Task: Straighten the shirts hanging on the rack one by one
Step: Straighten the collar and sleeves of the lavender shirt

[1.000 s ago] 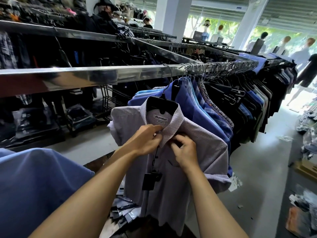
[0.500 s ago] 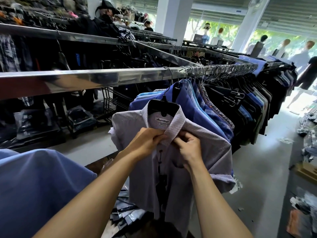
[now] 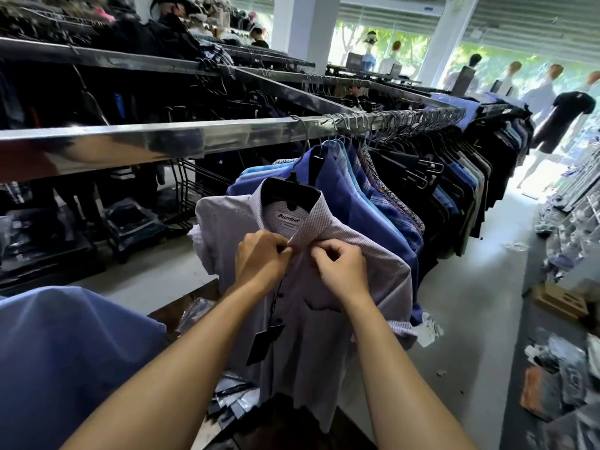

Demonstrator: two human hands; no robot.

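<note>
Pinching the collar front of the pale shirt (image 3: pixel 311 352) on the rack rail (image 3: pixel 162 141).
Gripped tight by left grip (image 3: pixel 259 266) and right grip (image 3: pixel 341 271), nearly touching; black hanger (image 3: pixel 290 193) just above, blue shirts (image 3: pixel 367 216) beyond.

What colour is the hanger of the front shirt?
The hanger is black, clearest in the head view.
</note>
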